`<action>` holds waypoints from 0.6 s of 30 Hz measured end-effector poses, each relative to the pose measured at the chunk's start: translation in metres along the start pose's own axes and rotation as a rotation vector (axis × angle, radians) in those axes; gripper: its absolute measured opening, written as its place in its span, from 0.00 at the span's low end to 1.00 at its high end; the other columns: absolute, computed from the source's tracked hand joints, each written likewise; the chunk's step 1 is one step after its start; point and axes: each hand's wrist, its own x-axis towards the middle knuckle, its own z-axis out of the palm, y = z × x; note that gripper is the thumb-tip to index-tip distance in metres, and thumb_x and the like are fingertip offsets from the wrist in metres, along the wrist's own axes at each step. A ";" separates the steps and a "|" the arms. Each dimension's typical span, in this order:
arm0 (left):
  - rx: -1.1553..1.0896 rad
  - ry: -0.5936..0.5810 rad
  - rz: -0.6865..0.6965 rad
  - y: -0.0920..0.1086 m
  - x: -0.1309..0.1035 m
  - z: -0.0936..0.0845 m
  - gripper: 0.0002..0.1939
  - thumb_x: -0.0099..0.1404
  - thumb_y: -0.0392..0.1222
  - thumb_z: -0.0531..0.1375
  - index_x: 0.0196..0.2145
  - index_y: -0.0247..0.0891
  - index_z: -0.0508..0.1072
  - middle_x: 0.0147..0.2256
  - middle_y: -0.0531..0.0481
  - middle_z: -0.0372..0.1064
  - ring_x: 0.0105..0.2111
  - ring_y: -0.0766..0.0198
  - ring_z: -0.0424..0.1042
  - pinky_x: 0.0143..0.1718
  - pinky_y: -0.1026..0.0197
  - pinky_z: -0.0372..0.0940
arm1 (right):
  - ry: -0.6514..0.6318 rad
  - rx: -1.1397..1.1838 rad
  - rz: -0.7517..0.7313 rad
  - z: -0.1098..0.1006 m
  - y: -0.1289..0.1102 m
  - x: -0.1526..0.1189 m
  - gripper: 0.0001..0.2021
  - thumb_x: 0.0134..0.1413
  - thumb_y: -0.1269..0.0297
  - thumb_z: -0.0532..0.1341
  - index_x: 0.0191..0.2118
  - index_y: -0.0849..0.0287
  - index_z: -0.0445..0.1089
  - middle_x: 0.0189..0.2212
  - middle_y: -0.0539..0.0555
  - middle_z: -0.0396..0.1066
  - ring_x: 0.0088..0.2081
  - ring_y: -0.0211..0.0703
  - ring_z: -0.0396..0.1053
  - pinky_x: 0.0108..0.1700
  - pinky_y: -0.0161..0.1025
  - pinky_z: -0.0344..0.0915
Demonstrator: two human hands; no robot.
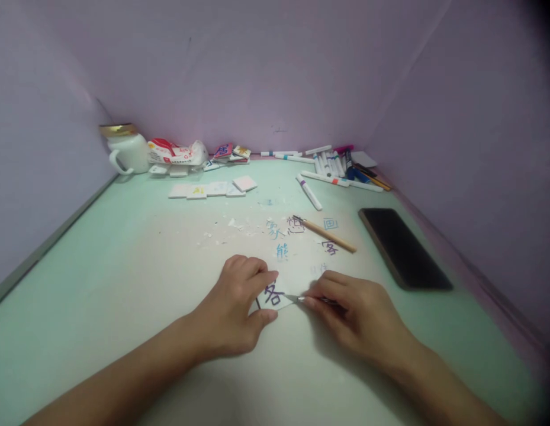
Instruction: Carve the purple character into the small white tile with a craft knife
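- Our left hand pinches the card, well in from the tabletop's back edge.
- Our right hand pinches a thin knife, its tip at the inked character.
- Cutting seems underway; it calls for steadiness.

Left hand steadying small white card marked 客; right hand holding pointed metal blade against card; dark phone nearby, right.
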 end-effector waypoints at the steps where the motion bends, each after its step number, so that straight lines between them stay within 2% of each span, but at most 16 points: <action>1: -0.001 0.004 -0.004 0.000 -0.001 0.001 0.18 0.60 0.37 0.57 0.48 0.34 0.68 0.44 0.39 0.64 0.45 0.50 0.62 0.48 0.41 0.61 | 0.005 -0.009 -0.003 0.000 0.000 0.000 0.08 0.57 0.66 0.57 0.31 0.55 0.73 0.24 0.49 0.70 0.23 0.36 0.64 0.26 0.34 0.53; 8: -0.004 0.017 -0.020 -0.002 -0.004 0.005 0.20 0.60 0.38 0.58 0.50 0.36 0.66 0.46 0.40 0.63 0.46 0.49 0.62 0.49 0.41 0.60 | 0.029 -0.122 -0.019 0.001 -0.005 -0.002 0.09 0.57 0.66 0.56 0.31 0.55 0.74 0.26 0.50 0.71 0.22 0.37 0.65 0.25 0.36 0.51; 12: 0.002 0.033 -0.003 -0.002 -0.002 0.004 0.19 0.59 0.38 0.58 0.50 0.35 0.67 0.45 0.40 0.64 0.45 0.50 0.62 0.48 0.41 0.61 | 0.067 -0.223 -0.020 0.003 -0.008 -0.002 0.12 0.58 0.64 0.55 0.28 0.55 0.74 0.22 0.49 0.67 0.18 0.37 0.62 0.22 0.37 0.47; 18: -0.006 -0.007 -0.024 0.001 0.000 0.000 0.19 0.59 0.37 0.58 0.48 0.29 0.69 0.42 0.38 0.65 0.44 0.50 0.63 0.47 0.41 0.62 | 0.002 -0.169 -0.031 0.002 -0.006 -0.001 0.12 0.58 0.64 0.54 0.28 0.56 0.72 0.23 0.49 0.66 0.19 0.36 0.63 0.23 0.37 0.48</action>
